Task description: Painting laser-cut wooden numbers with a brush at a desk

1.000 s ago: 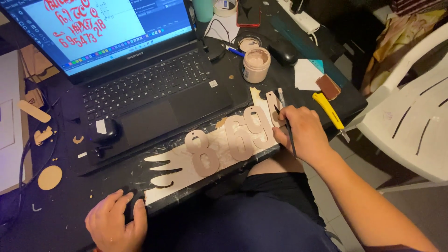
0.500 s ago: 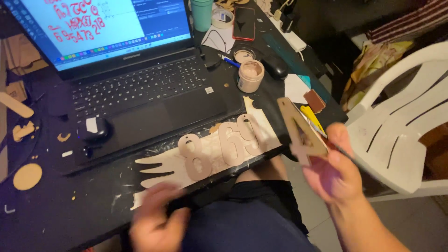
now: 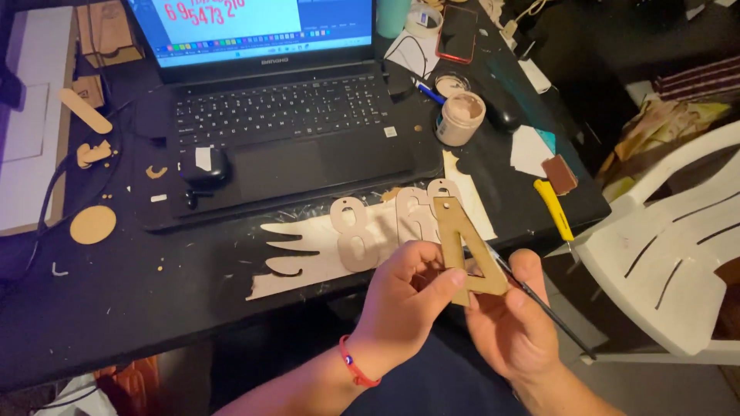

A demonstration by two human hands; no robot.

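**Inspector A:** Start at the fingers. What does each hand hold?

**Inspector B:** The left hand (image 3: 412, 289) has its fingers (image 3: 441, 289) pinched narrow on the lower left edge of a flat wooden cut-out (image 3: 466, 250), thumb on the face. The right hand (image 3: 516, 323) supports the same piece from beneath at its lower right corner, and a thin brush (image 3: 551, 312) is tucked between its fingers, running down to the right.

**Inspector A:** Orientation of the piece?

**Inspector B:** Long axis runs up and slightly left from the fingers, away from the body, held in the air above the lap, just off the near edge of the tabletop (image 3: 154, 300). Both hands touch it.

**Inspector A:** Beyond that?

**Inspector B:** Pale cut-out numerals (image 3: 370, 231) lie on the tabletop just behind, on a wing-shaped sheet (image 3: 293, 258). Farther back, an open laptop (image 3: 285, 115), a small open jar (image 3: 460, 118), a yellow knife (image 3: 555, 209). A white plastic chair (image 3: 671, 254) stands to the right.
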